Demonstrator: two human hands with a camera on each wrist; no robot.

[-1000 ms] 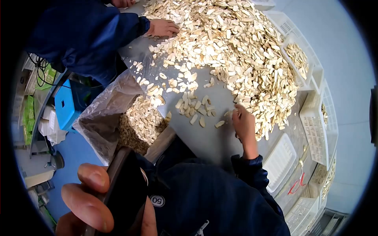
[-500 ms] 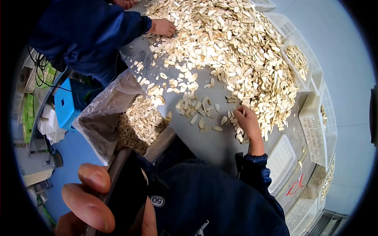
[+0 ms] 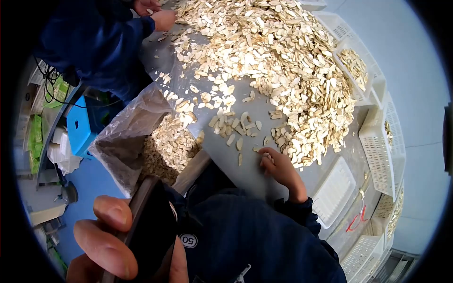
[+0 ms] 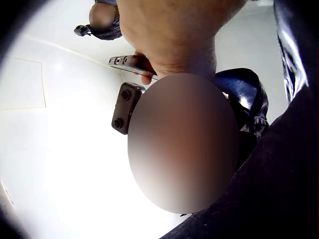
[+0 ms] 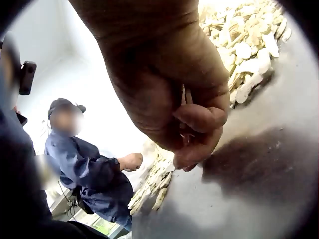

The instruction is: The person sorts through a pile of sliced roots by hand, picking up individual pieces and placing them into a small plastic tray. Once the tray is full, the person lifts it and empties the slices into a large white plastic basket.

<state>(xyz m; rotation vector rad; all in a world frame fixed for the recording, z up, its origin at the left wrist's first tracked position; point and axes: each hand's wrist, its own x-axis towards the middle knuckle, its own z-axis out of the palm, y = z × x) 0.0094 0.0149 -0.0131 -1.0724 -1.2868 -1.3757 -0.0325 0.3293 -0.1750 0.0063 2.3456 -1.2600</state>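
My left hand (image 3: 106,240) grips a dark phone (image 3: 148,221) by its edges, raised close to the head camera at the lower left. In the left wrist view the phone (image 4: 132,63) shows edge-on beyond the wrist. My right hand (image 3: 281,170) is low over the grey table, just below a small loose group of pale dried slices (image 3: 233,125). Its fingers curl in the right wrist view, holding thin pale slices (image 5: 185,97) against the palm. To the right of that hand spreads the large heap of slices (image 3: 288,70).
A plastic-lined box (image 3: 125,127) of slices stands at the table's left edge. White baskets (image 3: 377,137) line the right side, near a white tray (image 3: 335,192) and red-handled scissors (image 3: 357,219). Another person's hand (image 3: 164,20) is at the heap's far left. A blue stool (image 3: 80,125) stands left.
My right hand first went right to the heap's edge, then came back left and nearer my body. The other person's hand drew back left from the heap. My left hand stayed put.
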